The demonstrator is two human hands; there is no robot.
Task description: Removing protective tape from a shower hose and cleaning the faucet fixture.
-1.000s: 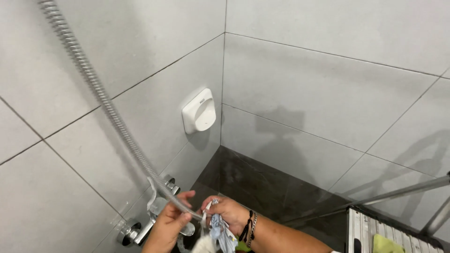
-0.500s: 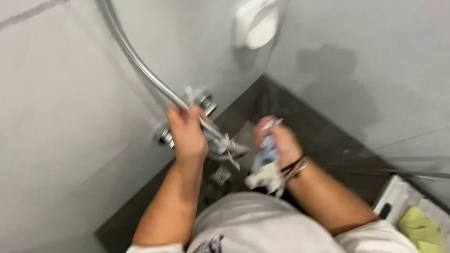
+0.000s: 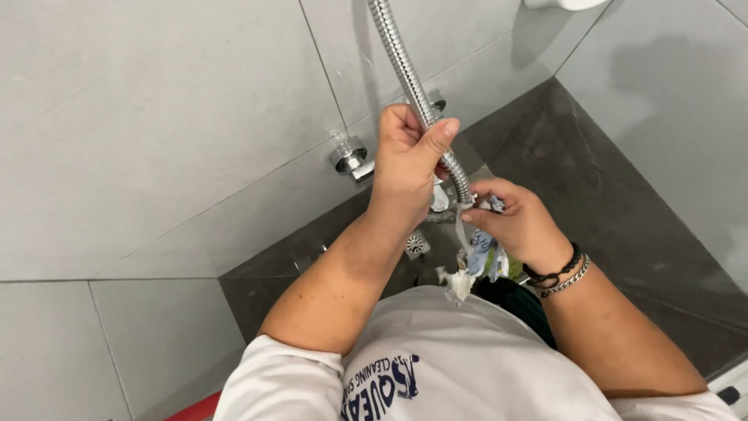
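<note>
The shower hose [image 3: 405, 70] ran steeply up out of frame; its lower end was hidden behind the left hand [image 3: 409, 168], whose fingers wrapped it. Just below, right hand [image 3: 518, 226] fingers pinched a cloth [image 3: 477, 257].

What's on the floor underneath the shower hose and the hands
Below the hose and the left hand, a small square floor drain shows on the dark floor tile. The right hand and its rag cover the floor beside it.

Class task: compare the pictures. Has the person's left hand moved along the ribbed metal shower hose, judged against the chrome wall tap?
Yes. The left hand now grips the ribbed metal shower hose higher up, above the chrome wall tap; earlier it was down beside that tap.
</note>
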